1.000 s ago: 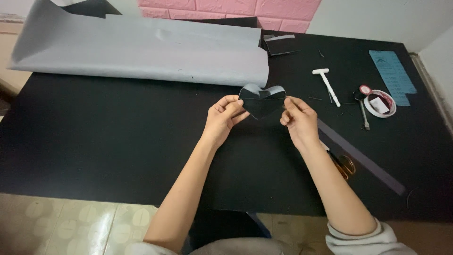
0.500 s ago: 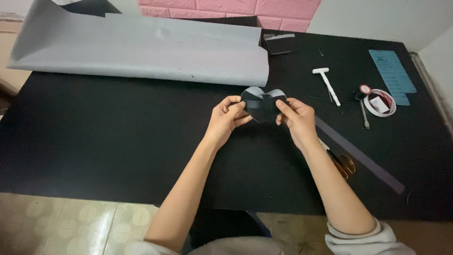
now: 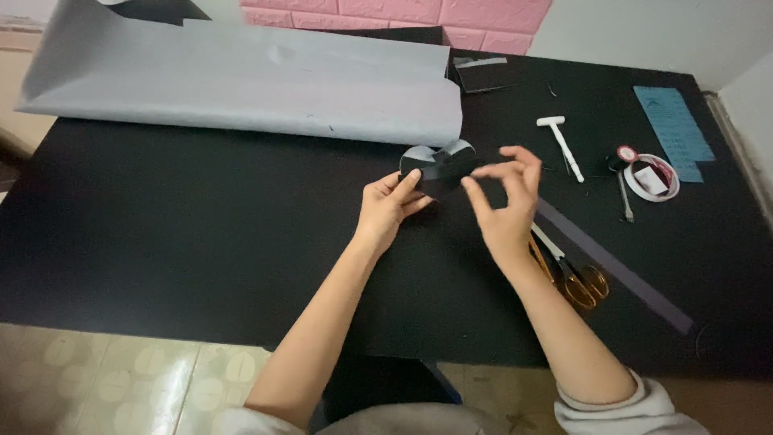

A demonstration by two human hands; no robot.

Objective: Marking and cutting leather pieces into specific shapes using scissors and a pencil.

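My left hand [image 3: 388,205] pinches the lower left edge of a small heart-shaped piece of black sheet [image 3: 439,163], whose two upper lobes show a grey sheen. My right hand [image 3: 506,201] is just to the right of the piece, fingers spread and curled, touching nothing that I can see. Both hands hover over a black sheet [image 3: 201,234] that covers the table.
A large grey sheet [image 3: 241,80], partly rolled, lies across the back. To the right lie scissors with gold handles [image 3: 573,274], a long dark strip [image 3: 616,270], a white T-shaped tool [image 3: 560,141], a roll of tape [image 3: 652,177], a thin metal tool [image 3: 623,197] and a blue paper [image 3: 672,129].
My right hand has let go of the heart piece and drawn back to the right with its fingers opened. My left hand still holds the piece in about the same place.
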